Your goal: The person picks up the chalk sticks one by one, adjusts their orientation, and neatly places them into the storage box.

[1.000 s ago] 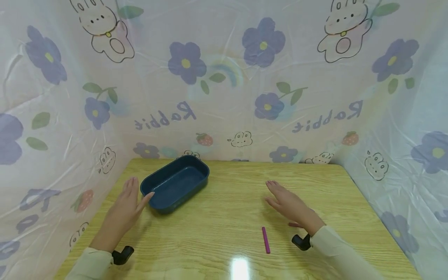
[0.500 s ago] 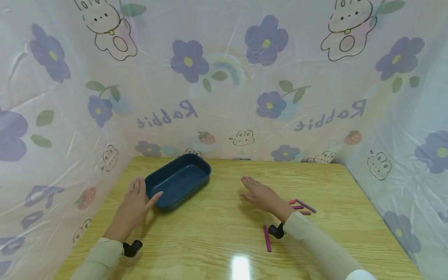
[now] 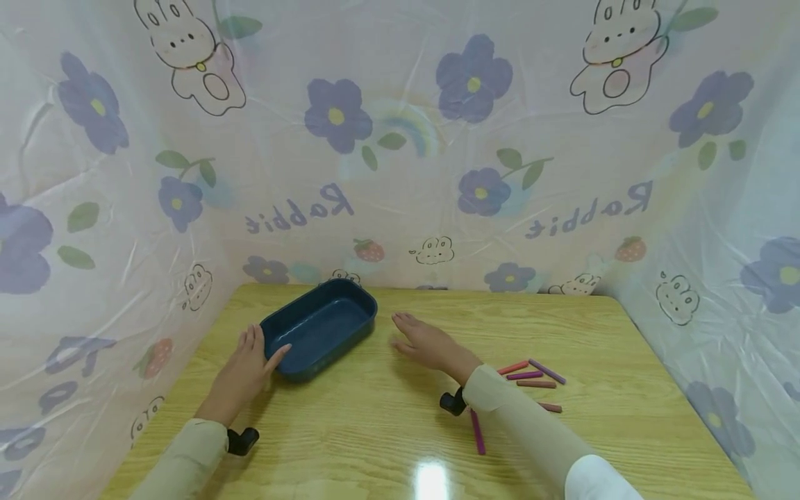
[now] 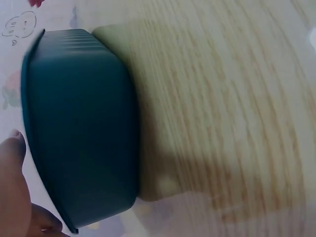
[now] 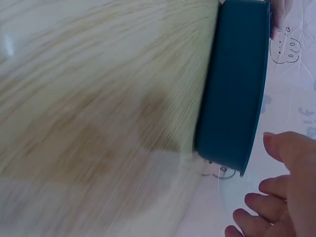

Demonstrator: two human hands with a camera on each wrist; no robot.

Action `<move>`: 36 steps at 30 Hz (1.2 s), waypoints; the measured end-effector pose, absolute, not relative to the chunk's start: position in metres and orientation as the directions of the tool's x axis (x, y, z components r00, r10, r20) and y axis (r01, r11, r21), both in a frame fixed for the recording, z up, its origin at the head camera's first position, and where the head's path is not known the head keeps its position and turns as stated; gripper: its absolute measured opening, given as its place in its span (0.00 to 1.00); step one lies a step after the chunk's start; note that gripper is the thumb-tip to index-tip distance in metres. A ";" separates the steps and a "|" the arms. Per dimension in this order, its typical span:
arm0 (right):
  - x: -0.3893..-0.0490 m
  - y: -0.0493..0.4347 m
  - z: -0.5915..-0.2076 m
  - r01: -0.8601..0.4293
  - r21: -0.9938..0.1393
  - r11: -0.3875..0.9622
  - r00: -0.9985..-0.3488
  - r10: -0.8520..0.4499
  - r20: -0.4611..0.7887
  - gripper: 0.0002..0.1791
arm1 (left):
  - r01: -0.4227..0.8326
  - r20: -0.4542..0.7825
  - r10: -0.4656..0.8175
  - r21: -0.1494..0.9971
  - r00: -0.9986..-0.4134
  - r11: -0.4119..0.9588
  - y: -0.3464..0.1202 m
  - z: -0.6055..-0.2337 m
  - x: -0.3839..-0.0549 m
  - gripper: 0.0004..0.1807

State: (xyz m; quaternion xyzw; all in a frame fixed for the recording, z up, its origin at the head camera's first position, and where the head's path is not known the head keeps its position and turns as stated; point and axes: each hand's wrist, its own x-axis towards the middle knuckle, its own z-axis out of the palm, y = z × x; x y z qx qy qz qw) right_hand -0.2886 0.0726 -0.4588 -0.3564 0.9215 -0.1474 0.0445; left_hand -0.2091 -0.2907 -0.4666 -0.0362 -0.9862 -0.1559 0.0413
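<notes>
A dark blue-green rectangular basin (image 3: 325,330) stands at an angle on the left part of the wooden table. My left hand (image 3: 240,375) is at its left end, fingers extended along the outside and thumb over the rim; whether it bears on the basin cannot be told. My right hand (image 3: 431,347) is held over the table right of the basin, fingers stretched toward it, apart from the rim and holding nothing. In the right wrist view, a gap shows between the right thumb (image 5: 284,148) and the basin wall (image 5: 234,84).
Several slim coloured sticks lie on the right: a purple one (image 3: 547,371), a red one (image 3: 514,367), a magenta one (image 3: 525,376) and brownish ones (image 3: 536,384). Another magenta stick (image 3: 478,434) lies nearer the front. A patterned curtain (image 3: 400,173) encloses the table (image 3: 375,444).
My right hand has swept left across the table toward the basin, uncovering the sticks. My left hand has shifted slightly right, closer to the basin's left end. The basin looks about where it was.
</notes>
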 end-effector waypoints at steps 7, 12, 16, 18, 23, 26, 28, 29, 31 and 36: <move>-0.294 0.048 -0.465 -0.668 -0.292 0.685 -0.722 -0.691 0.029 0.36 | 0.038 0.053 0.021 0.336 -0.998 0.941 -0.292 -0.474 -0.217 0.53; -0.295 0.036 -0.469 -0.713 -0.256 0.652 -0.689 -0.719 0.087 0.36 | 0.043 0.068 0.023 0.304 -0.997 0.952 -0.292 -0.473 -0.223 0.54; -0.295 0.029 -0.472 -0.739 -0.201 0.643 -0.669 -0.735 0.108 0.35 | 0.057 0.096 0.033 0.263 -0.995 0.963 -0.294 -0.475 -0.226 0.50; -0.296 0.026 -0.472 -0.755 -0.155 0.637 -0.655 -0.746 0.123 0.35 | 0.068 0.122 0.040 0.238 -0.992 0.969 -0.295 -0.474 -0.227 0.48; -0.296 0.022 -0.476 -0.772 -0.068 0.631 -0.634 -0.759 0.148 0.35 | 0.077 0.152 0.046 0.210 -0.987 0.975 -0.293 -0.473 -0.230 0.48; -0.295 0.022 -0.479 -0.764 -0.042 0.644 -0.641 -0.752 0.153 0.35 | 0.070 0.147 0.039 0.208 -0.988 0.976 -0.292 -0.473 -0.232 0.47; -0.294 0.021 -0.481 -0.759 -0.027 0.650 -0.646 -0.747 0.156 0.36 | 0.066 0.153 0.035 0.201 -0.988 0.977 -0.292 -0.473 -0.232 0.46; -0.294 0.021 -0.482 -0.758 -0.018 0.652 -0.646 -0.747 0.159 0.36 | 0.069 0.164 0.036 0.198 -0.986 0.978 -0.292 -0.473 -0.232 0.45; -0.293 0.020 -0.483 -0.758 -0.010 0.652 -0.645 -0.747 0.160 0.36 | 0.079 0.185 0.044 0.184 -0.982 0.980 -0.293 -0.472 -0.232 0.44; -0.292 0.020 -0.485 -0.748 -0.038 0.663 -0.660 -0.736 0.151 0.36 | 0.098 0.190 0.067 0.162 -0.979 0.982 -0.293 -0.470 -0.234 0.43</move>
